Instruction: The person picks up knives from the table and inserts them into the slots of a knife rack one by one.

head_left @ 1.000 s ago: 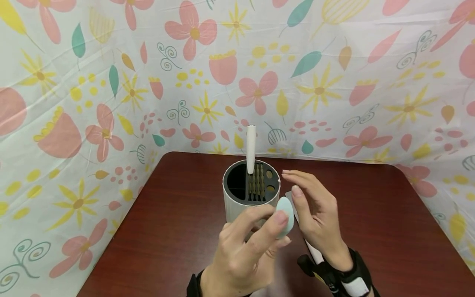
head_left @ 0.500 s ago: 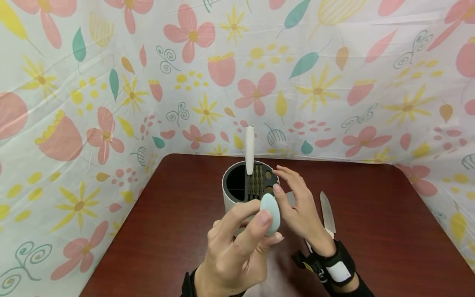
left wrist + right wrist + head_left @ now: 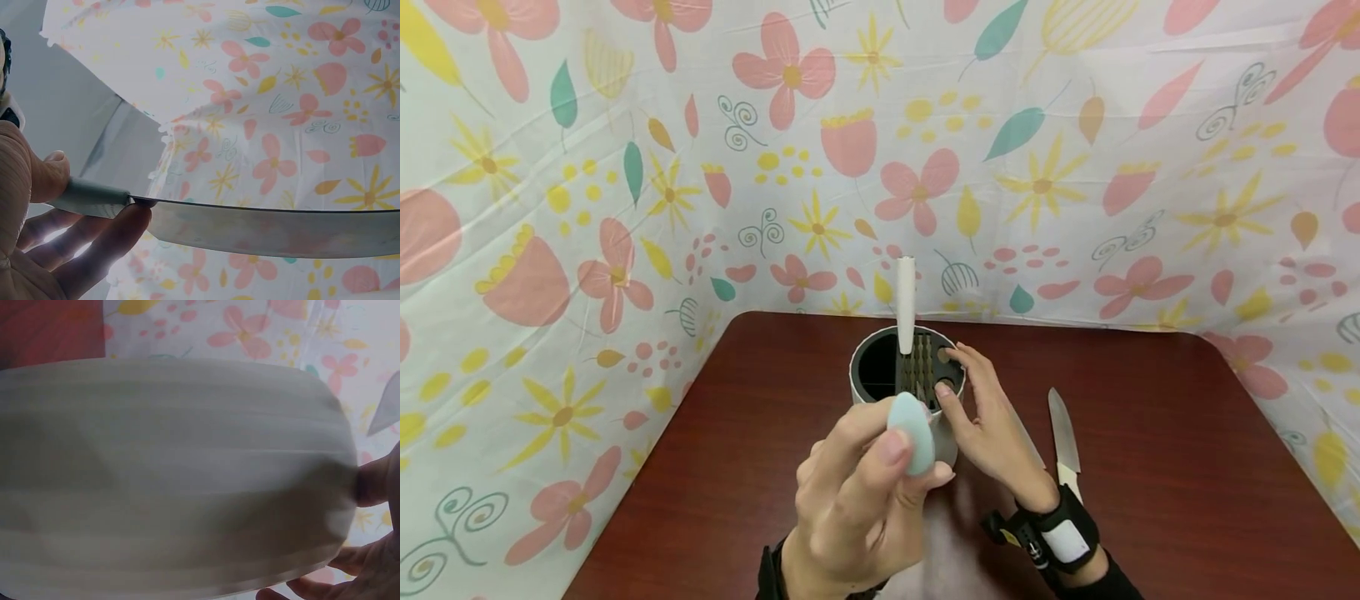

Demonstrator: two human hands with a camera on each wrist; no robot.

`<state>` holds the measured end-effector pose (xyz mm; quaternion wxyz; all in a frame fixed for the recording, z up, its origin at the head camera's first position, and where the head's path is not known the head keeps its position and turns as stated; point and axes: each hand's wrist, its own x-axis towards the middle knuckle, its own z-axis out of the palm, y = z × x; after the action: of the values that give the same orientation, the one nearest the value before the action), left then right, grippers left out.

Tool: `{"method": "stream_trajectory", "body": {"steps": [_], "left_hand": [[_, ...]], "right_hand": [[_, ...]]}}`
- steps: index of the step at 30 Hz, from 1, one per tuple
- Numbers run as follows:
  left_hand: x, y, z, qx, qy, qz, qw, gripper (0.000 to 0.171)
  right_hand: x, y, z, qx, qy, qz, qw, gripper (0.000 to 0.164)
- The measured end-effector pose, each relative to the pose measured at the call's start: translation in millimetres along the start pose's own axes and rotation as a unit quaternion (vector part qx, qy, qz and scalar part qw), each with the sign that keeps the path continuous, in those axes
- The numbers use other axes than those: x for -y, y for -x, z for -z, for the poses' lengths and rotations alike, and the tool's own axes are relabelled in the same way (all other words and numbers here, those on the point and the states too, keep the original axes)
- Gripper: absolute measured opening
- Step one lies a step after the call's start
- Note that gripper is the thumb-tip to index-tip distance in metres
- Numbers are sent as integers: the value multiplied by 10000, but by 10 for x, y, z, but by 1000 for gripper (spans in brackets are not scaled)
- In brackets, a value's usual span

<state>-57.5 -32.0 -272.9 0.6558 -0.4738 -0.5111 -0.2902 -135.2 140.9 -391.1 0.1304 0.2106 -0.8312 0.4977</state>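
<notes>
My left hand (image 3: 857,500) grips a kitchen knife by its pale blue-green handle (image 3: 912,433), raised in front of the knife holder. Its long, broad blade (image 3: 269,230) extends away from the fingers in the left wrist view; the hand hides most of it in the head view. The round white knife holder (image 3: 865,392) stands upright with a black slotted top (image 3: 917,367). My right hand (image 3: 992,429) rests its fingertips on the holder's right rim. Seen from the right wrist, the ribbed holder wall (image 3: 175,469) fills the view, with fingers (image 3: 375,482) at its top end.
A white handle (image 3: 906,304) sticks up out of the holder. To the right, a white-handled knife (image 3: 1063,433) lies on the dark red-brown table (image 3: 1165,467). Another blade (image 3: 1026,437) shows partly beneath my right hand. A flowered cloth (image 3: 1045,167) hangs behind the table.
My right hand has moved left onto the holder's rim, uncovering the knife on the right. My left hand has shifted left with the knife's handle, across the holder's front.
</notes>
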Motion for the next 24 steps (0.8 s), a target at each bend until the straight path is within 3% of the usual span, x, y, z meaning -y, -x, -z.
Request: {"method": "stream_trajectory", "body": {"steps": [7, 10, 16, 24], "left_hand": [[65, -2, 3, -85, 106, -59, 9999, 50], [64, 55, 5, -97, 115, -4, 9999, 52], [78, 169, 7, -159, 45, 182, 9997, 56], [157, 81, -33, -55, -107, 381, 9992, 54]], "right_hand": [[-22, 37, -70, 183, -219, -303, 9991, 61], [-50, 39, -96, 216, -155, -400, 9988, 61], [-134, 7, -177, 374, -589, -467, 9965, 58], [-171, 9, -240, 194, -598, -590, 9963, 54]]}}
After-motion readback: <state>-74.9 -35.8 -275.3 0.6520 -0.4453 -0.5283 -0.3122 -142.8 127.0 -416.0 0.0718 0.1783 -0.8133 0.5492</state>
